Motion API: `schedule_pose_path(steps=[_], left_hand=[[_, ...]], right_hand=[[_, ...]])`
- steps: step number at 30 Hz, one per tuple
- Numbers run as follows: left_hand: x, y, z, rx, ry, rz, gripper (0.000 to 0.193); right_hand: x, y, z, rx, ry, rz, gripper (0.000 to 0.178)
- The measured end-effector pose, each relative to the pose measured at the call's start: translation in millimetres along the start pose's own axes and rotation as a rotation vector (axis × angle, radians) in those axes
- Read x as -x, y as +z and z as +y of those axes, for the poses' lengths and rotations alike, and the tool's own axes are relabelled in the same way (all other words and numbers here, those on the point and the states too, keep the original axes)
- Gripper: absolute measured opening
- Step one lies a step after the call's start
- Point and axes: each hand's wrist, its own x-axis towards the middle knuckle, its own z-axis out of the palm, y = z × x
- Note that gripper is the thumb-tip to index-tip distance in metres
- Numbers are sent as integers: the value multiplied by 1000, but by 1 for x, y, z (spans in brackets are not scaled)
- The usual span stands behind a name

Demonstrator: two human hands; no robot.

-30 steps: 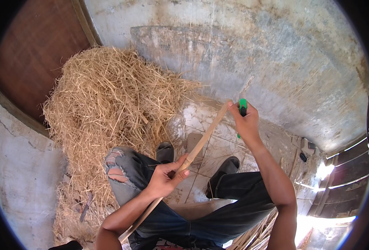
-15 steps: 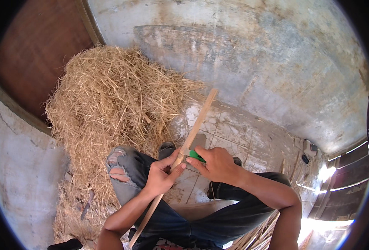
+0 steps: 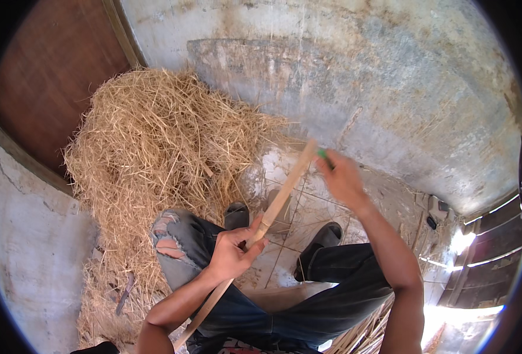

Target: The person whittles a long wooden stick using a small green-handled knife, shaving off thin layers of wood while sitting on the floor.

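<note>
A long bamboo strip (image 3: pixel 287 190) slants up and away from my lap, its lower end passing under my left forearm. Closed around it just below a node is my left hand (image 3: pixel 232 255), thumb on one side and fingers on the other. My right hand (image 3: pixel 344 182), blurred by motion, is beside the strip's far end, closed on a green-handled knife (image 3: pixel 322 153). Only a bit of the green handle shows; the blade cannot be made out. The knife is very near the strip's tip, and whether it touches is unclear.
A big heap of straw (image 3: pixel 160 130) rises at the left, beside a brown door panel (image 3: pixel 54 82). A stained wall (image 3: pixel 355 76) stands ahead. Below are my dark shoes (image 3: pixel 325 239) on littered floor tiles (image 3: pixel 275 265). Thin strips (image 3: pixel 361 330) lie at lower right.
My right hand has moved with the knife up and away along the strip, from close to my left hand to the far end. The strip's far end has shifted slightly right and nearer.
</note>
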Motion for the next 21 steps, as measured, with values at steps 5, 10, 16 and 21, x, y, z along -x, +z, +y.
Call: schedule_pose_path(steps=[5,10,16,21], left_hand=[[4,6,-3,87,93,-71,49],[2,2,-1,45,132,-53,49],[2,6,-3,60,161,-6,48],[2,8,-5,56,147,10,48]], right_hand=[[-39,-69,126,-56,382,280,54],[-11,-60,67,-439,326,193,49],[11,-41,1,-301,63,78,36],[14,-25,-7,-167,30,40,33]])
